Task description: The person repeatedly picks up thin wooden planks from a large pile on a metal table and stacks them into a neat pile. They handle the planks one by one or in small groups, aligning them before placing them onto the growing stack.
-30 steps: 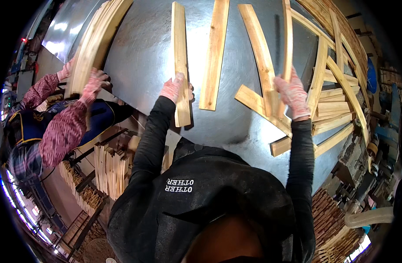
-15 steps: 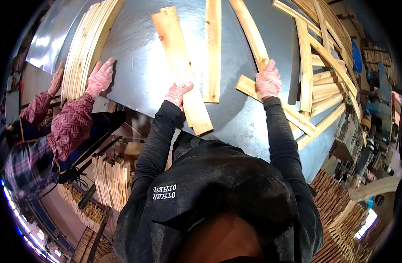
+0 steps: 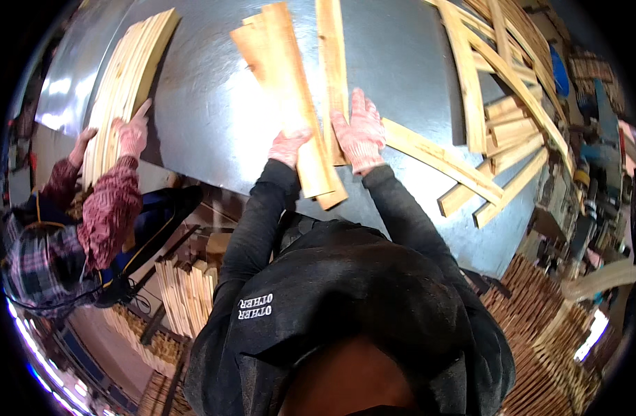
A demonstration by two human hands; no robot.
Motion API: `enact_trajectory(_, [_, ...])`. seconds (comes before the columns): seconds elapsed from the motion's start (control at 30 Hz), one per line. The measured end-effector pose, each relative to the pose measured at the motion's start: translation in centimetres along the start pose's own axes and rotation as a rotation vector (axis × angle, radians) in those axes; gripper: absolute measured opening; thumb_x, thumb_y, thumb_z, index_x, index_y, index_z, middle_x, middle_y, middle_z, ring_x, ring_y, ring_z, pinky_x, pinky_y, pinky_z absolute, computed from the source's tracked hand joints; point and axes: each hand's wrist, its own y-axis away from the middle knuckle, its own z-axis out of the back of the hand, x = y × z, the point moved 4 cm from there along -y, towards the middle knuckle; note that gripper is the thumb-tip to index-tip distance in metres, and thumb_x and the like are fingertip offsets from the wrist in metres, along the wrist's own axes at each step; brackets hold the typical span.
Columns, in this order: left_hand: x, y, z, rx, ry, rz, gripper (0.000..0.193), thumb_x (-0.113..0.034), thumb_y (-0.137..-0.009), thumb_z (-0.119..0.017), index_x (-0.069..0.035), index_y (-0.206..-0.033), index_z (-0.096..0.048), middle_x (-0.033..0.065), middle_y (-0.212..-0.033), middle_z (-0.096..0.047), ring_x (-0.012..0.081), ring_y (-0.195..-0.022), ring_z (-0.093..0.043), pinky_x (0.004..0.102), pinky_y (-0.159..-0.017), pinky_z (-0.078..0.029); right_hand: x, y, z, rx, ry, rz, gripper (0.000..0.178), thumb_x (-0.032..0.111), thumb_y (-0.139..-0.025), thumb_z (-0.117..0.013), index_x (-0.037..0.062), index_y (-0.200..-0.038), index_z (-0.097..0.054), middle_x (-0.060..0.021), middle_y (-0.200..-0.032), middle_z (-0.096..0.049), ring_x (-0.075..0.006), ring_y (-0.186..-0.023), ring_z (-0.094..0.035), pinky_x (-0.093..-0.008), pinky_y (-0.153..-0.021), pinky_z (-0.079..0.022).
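My left hand (image 3: 289, 147), in a pale pink knit glove, is closed around a fanned bundle of wooden slats (image 3: 290, 90) lying lengthwise on the metal table. My right hand (image 3: 364, 135), gloved the same way, lies with its fingers stretched out and thumb apart. It is against the right edge of a single wooden slat (image 3: 330, 48), just right of the bundle. To the right of that hand, another loose slat (image 3: 439, 158) lies slanted, its near end over other slats.
The metal table (image 3: 214, 90) carries a heap of crossed slats (image 3: 512, 132) at the right. At left, a co-worker's gloved hands (image 3: 132, 132) hold a tall stack of slats (image 3: 124, 83). More stacked wood (image 3: 186, 295) stands below the table at left, and piles (image 3: 533, 340) at lower right.
My right hand has let go of the slat it held and moved left. A further slat now lies on the bundle under my left hand. The co-worker's stack has shifted slightly toward them.
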Motion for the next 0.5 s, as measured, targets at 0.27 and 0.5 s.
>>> enact_trajectory(0.27, [-7.3, 2.5, 9.3, -0.336, -0.597, -0.100, 0.056, -0.028, -0.079, -0.080, 0.004, -0.119, -0.057, 0.0160, -0.102, -0.068, 0.0262, -0.089, -0.065, 0.0373, -0.083, -0.050, 0.7, -1.2, -5.7, 0.140, -0.033, -0.015, 0.097, 0.041, -0.077, -0.072, -0.0010, -0.149, -0.023, -0.0263, -0.144, -0.038, -0.0376, -0.133, -0.040, -0.0438, -0.107, -0.037])
enact_trajectory(0.5, [-6.4, 2.5, 2.8, -0.386, -0.949, -0.103, 0.104, -0.037, -0.075, -0.078, 0.001, -0.148, -0.014, 0.0274, -0.129, -0.054, 0.0386, -0.116, -0.057, 0.0446, -0.101, -0.044, 3.8, 2.3, -0.5, 0.877, 0.053, 0.375, 0.067, 0.045, -0.088, -0.057, -0.0009, -0.135, -0.046, -0.0249, -0.133, -0.053, -0.0375, -0.122, -0.052, -0.0440, -0.108, -0.038])
